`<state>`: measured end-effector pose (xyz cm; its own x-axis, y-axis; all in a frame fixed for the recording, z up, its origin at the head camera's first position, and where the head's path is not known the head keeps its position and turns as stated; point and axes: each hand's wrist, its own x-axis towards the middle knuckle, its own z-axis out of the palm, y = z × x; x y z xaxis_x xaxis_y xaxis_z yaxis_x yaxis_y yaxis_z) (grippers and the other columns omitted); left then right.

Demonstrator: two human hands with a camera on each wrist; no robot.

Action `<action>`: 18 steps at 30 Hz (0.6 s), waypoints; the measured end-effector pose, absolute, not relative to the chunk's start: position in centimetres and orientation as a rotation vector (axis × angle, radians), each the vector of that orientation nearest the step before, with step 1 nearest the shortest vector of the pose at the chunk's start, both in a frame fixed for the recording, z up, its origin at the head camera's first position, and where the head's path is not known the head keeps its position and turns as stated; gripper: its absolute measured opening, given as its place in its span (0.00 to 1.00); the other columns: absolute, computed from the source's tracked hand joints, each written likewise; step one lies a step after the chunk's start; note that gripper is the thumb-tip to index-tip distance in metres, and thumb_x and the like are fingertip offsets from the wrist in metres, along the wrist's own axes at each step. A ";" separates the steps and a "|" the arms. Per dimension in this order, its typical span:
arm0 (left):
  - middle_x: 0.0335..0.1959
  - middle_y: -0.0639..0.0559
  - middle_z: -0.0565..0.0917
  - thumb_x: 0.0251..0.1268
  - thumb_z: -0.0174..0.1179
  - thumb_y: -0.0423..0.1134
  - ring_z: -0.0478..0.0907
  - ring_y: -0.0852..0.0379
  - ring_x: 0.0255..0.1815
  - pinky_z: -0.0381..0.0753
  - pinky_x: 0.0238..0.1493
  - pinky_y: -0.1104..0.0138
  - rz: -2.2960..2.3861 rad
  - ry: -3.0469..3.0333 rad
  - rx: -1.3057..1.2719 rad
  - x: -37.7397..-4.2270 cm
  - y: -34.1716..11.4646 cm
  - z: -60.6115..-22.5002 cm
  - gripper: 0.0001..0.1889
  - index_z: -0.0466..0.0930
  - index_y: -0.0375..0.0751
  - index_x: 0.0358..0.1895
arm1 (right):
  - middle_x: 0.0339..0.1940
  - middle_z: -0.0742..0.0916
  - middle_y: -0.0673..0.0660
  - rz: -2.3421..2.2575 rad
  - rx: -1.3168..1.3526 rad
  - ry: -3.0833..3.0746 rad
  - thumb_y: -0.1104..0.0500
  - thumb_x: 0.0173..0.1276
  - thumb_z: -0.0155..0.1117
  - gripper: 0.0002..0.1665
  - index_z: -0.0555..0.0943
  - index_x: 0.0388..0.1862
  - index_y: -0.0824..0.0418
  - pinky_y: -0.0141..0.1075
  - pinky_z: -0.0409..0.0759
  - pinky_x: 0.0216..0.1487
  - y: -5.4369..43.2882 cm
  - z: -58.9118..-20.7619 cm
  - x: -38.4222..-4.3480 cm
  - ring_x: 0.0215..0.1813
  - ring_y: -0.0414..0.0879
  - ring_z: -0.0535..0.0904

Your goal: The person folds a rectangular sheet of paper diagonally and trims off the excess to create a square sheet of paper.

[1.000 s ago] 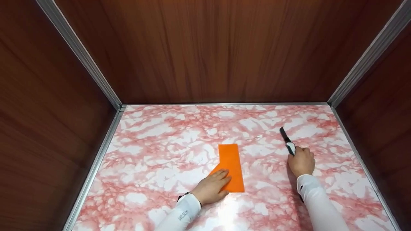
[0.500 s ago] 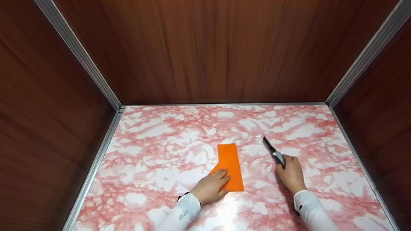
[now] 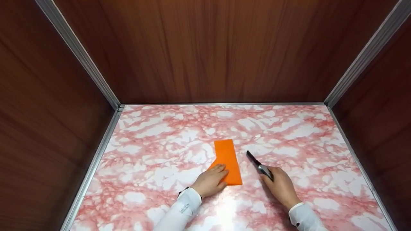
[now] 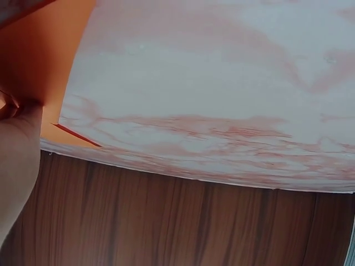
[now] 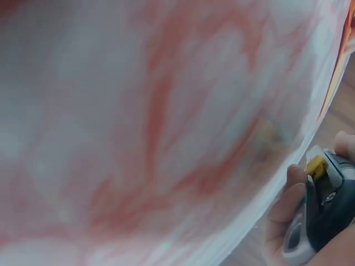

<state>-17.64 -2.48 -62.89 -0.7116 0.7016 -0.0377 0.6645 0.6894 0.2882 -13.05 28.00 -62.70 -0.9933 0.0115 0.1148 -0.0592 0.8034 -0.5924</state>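
Note:
An orange folded sheet [image 3: 229, 162], which looks like paper, lies near the middle of the table. My left hand [image 3: 210, 181] rests on its lower left part, fingers spread over it and hiding that side. In the left wrist view, the thumb side of the hand [image 4: 19, 149] meets the orange sheet [image 4: 55, 55], and a fold edge shows. To the right of the sheet, my right hand [image 3: 282, 186] grips a utility knife [image 3: 266, 170] by its black and grey handle. Its dark blade points up and left, a short way from the sheet's right edge. A yellow part shows on the knife [image 5: 333, 210].
The table [image 3: 154, 154] has a red and white marbled top. Brown wood-grain panels [image 3: 205, 51] enclose it at the back and both sides, with metal strips [image 3: 91, 73] along the corners. Light glares off the tabletop below the sheet.
My right hand has brought the knife left and nearer to me, closer to the orange sheet. The sheet has shifted slightly up and left under my left hand.

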 end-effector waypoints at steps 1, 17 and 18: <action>0.77 0.44 0.67 0.79 0.54 0.50 0.61 0.49 0.79 0.59 0.76 0.60 0.395 2.758 1.116 -17.7 -2.4 -62.9 0.26 0.74 0.41 0.72 | 0.44 0.85 0.59 0.927 0.064 -2.878 0.53 0.71 0.71 0.25 0.83 0.59 0.67 0.49 0.75 0.44 27.8 -62.6 -12.9 0.43 0.51 0.80; 0.68 0.45 0.78 0.79 0.56 0.42 0.71 0.50 0.72 0.68 0.71 0.60 0.541 2.826 1.159 -18.0 -2.5 -62.6 0.06 0.78 0.44 0.46 | 0.45 0.83 0.41 0.795 0.522 -2.981 0.54 0.67 0.75 0.19 0.86 0.57 0.51 0.42 0.78 0.45 28.3 -61.4 -8.9 0.44 0.37 0.76; 0.68 0.45 0.78 0.80 0.56 0.42 0.72 0.51 0.72 0.69 0.70 0.60 0.542 2.833 1.147 -18.0 -2.5 -62.6 0.06 0.78 0.44 0.46 | 0.45 0.82 0.41 0.772 0.554 -2.986 0.54 0.67 0.75 0.19 0.86 0.56 0.51 0.42 0.78 0.45 28.3 -61.5 -8.7 0.44 0.37 0.76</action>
